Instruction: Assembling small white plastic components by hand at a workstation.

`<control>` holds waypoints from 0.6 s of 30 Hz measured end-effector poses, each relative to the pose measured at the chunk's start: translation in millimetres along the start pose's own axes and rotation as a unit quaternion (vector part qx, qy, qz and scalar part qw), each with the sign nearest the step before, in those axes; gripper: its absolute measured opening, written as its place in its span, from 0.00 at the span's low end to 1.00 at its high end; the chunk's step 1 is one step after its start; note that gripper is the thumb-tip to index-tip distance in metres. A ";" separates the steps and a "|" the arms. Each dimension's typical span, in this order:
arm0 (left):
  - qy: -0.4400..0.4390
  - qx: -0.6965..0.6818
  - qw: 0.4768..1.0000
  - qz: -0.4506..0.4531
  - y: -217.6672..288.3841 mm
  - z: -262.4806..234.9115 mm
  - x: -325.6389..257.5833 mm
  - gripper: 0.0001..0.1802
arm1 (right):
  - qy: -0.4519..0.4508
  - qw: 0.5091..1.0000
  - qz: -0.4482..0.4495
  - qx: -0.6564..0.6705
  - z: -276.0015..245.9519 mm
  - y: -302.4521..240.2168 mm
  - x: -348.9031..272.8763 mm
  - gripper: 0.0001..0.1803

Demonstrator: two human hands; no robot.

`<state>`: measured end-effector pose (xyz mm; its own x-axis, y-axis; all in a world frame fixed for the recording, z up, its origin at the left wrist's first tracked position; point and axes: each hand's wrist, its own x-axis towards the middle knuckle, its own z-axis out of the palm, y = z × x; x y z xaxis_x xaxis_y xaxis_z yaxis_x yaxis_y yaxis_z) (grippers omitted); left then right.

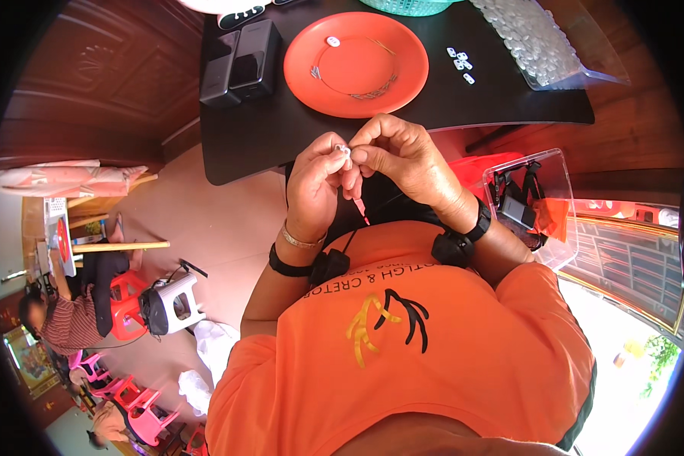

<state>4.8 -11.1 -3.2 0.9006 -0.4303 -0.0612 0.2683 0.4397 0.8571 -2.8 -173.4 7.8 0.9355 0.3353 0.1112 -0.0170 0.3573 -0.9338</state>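
My left hand and my right hand meet just below the near edge of a black table. Both pinch a small white bead between their fingertips. A thin string with a pink end hangs down from my right hand. On the table, an orange plate carries a white bead and a strand of small beads. A few white beads lie loose to the right of the plate. Both wrists wear black bands.
Two black boxes stand left of the plate. A clear bag of white beads lies at the table's right end. A clear plastic box with black gear sits at my right. A person sits near red and pink stools at lower left.
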 end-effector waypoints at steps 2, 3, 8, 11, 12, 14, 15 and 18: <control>0.005 0.044 0.999 -0.012 1.0 -0.8 -2.5 0.11 | -0.011 1.000 0.005 -0.025 -1.8 0.6 -0.7 0.03; 0.012 0.064 0.998 0.001 3.3 0.7 -3.0 0.12 | 0.008 0.998 0.006 -0.055 -2.7 1.9 -0.9 0.04; 0.049 0.191 0.978 0.068 11.6 3.9 -3.9 0.10 | 0.070 0.987 0.016 -0.146 -5.0 -0.9 -1.9 0.07; 0.046 0.207 0.975 0.066 8.6 1.0 -5.4 0.10 | 0.071 0.975 0.006 -0.209 -3.2 -1.5 -3.2 0.08; 0.046 0.207 0.975 0.063 8.1 1.2 -5.7 0.10 | 0.068 0.971 0.011 -0.228 -2.2 -1.9 -3.1 0.07; 0.050 0.171 0.982 0.060 8.1 1.9 -6.7 0.11 | 0.064 0.968 0.021 -0.241 -1.0 -3.5 -3.5 0.07; 0.051 0.171 0.982 0.057 8.3 1.4 -7.1 0.11 | 0.060 0.965 0.028 -0.255 -0.4 -4.4 -4.1 0.07; 0.056 0.206 0.975 0.058 10.4 -0.3 -7.4 0.09 | 0.045 0.970 0.035 -0.235 -0.7 -9.1 -6.1 0.08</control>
<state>1.0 -3.0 6.0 0.9545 -0.2980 0.0119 0.0238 0.1159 0.9930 -8.1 -179.4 15.3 0.9651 0.2599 0.0322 0.0620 -0.1070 -0.9923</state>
